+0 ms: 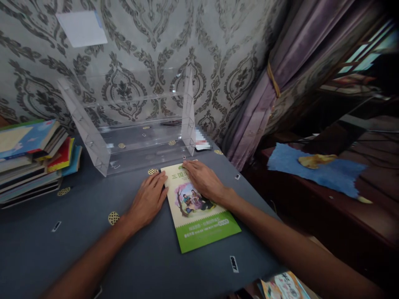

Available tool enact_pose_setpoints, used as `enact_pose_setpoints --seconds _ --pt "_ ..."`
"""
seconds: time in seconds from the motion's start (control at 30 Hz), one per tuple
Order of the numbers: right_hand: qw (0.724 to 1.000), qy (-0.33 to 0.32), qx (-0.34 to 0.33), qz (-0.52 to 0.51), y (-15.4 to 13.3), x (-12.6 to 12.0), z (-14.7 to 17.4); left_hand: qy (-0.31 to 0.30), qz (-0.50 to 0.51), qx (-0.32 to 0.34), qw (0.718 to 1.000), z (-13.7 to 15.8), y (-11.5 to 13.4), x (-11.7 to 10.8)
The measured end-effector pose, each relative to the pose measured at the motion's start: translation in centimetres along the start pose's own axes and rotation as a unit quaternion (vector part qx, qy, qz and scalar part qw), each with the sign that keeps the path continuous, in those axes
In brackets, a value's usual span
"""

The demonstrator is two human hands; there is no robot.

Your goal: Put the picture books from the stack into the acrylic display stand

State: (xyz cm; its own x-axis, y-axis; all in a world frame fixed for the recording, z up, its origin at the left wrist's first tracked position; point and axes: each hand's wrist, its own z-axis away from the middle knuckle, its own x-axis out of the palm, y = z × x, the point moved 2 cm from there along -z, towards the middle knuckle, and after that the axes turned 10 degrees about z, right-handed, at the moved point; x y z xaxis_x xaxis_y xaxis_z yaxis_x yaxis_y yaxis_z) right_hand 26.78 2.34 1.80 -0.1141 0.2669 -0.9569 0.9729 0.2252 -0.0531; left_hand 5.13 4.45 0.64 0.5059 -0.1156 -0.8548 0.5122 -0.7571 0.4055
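A paperback book [199,224] with a cream and green cover lies flat on the grey table [140,265]. Its cover shows a picture of figures beside a pink tree. My right hand [202,178] rests on the upper right of the cover, fingers stretched out, hiding part of the title. My left hand [150,197] lies flat on the table, its fingertips touching the book's upper left edge. Behind the book stands a clear tiered acrylic rack [188,112], its shelves see-through.
A stack of books [31,162] sits at the table's left. The patterned wall [156,50] rises behind the rack. A purple curtain [255,112] hangs at right, near a blue cloth [314,170] on a dark red surface. Another book [283,286] shows below the table's front edge.
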Motion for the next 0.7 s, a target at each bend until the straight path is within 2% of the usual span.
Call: enact_pose_setpoints --seconds 0.1,0.17,0.27,0.33,0.43,0.7 --pt "0.998 0.008 0.050 -0.047 1.6 -0.2 0.5 -0.001 -0.003 0.001 1.000 0.1 -0.1 0.1" --pt "0.989 0.026 0.085 -0.120 2.9 -0.1 0.6 0.000 -0.006 0.002 1.000 0.1 -0.2 0.1" --pt "0.959 0.075 0.128 -0.240 4.6 0.3 0.4 0.002 -0.005 0.004 1.000 0.1 -0.3 0.2" --pt "0.943 0.104 0.158 -0.273 5.4 0.5 0.3 0.002 -0.004 0.002 1.000 0.1 -0.3 0.3" --pt "0.943 0.114 0.176 -0.257 5.7 0.7 0.3 0.005 -0.007 0.000 1.000 0.1 -0.3 0.3" --pt "0.961 0.072 0.193 -0.185 5.4 0.2 0.3 0.001 -0.008 0.003 1.000 0.1 -0.2 0.1"
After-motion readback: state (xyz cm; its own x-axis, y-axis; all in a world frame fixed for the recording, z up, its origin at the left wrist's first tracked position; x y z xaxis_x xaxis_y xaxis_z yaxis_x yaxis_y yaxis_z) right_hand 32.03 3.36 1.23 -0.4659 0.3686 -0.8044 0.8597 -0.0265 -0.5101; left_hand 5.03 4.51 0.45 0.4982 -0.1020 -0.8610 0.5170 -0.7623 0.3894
